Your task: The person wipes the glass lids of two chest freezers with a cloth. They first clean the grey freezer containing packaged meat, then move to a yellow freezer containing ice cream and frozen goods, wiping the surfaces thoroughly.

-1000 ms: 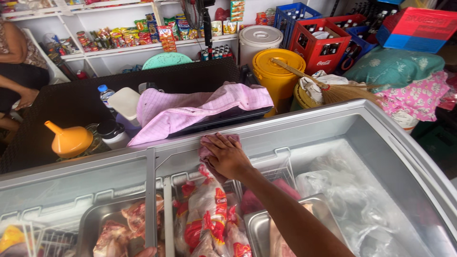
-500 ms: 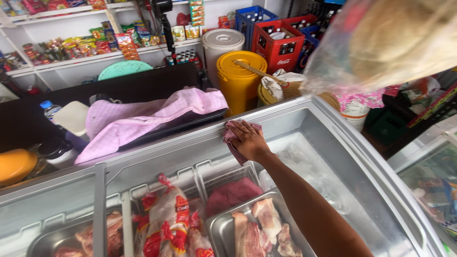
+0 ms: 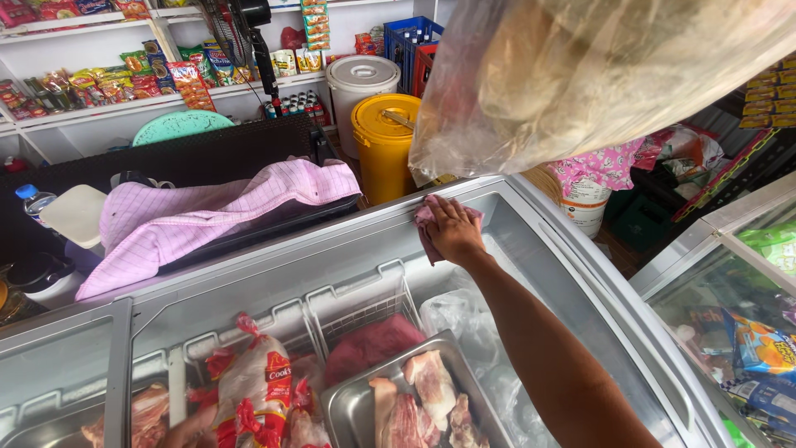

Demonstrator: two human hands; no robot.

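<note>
My right hand (image 3: 454,228) presses a small pink cloth (image 3: 423,217) against the far rim of an open chest freezer (image 3: 332,241), near its right corner. My forearm reaches over the freezer from the lower right. Inside are a steel tray of raw meat pieces (image 3: 414,398), red-and-clear bagged chickens (image 3: 249,382), a wire basket (image 3: 365,303) and frosted plastic bags (image 3: 464,323). Part of my left hand (image 3: 192,427) shows at the bottom edge by the bagged chickens, and its fingers are mostly out of view.
A big clear plastic bag (image 3: 597,75) hangs close in front at the upper right. Behind the freezer lie a pink checked garment (image 3: 207,207), a yellow bucket (image 3: 383,141), a white bucket (image 3: 361,83) and snack shelves (image 3: 124,79). A second glass-topped freezer (image 3: 730,323) stands at the right.
My right hand has slid the pink cloth rightward along the freezer rim toward the corner. The view turned right, and the hanging plastic bag came into sight.
</note>
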